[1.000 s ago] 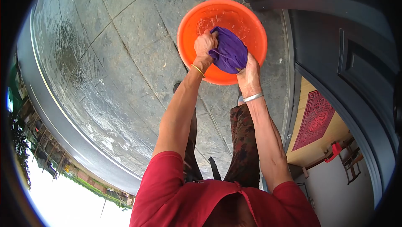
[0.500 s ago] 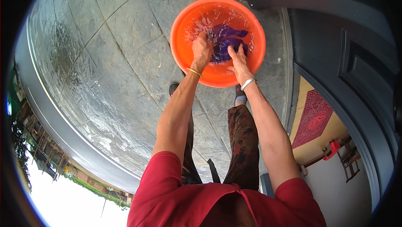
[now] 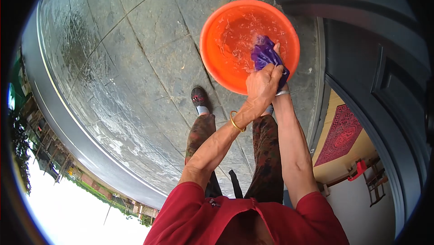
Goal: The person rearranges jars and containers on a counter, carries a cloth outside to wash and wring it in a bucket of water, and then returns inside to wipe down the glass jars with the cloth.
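Note:
A wet, bunched purple cloth [image 3: 266, 55] is held over the near right side of an orange basin [image 3: 205, 60] of water. My left hand [image 3: 262, 83], with a gold bangle at its wrist, is closed on the cloth's near end. Under and behind the cloth is my right hand [image 3: 277, 47], wearing a silver bangle; the cloth and my left hand cover most of it, and only a finger or thumb shows beside the fabric. The water in the basin is rippled and splashing.
Wet grey stone paving [image 3: 149, 42] surrounds the basin. My shoe [image 3: 199, 96] stands just below it. On the right are a dark door [image 3: 361, 42] and, past its sill, a red patterned mat [image 3: 339, 134]. A road runs along the left.
The cloth has come up from the water toward the basin's near right rim. My left hand has moved right onto it, and my right hand has gone beneath it.

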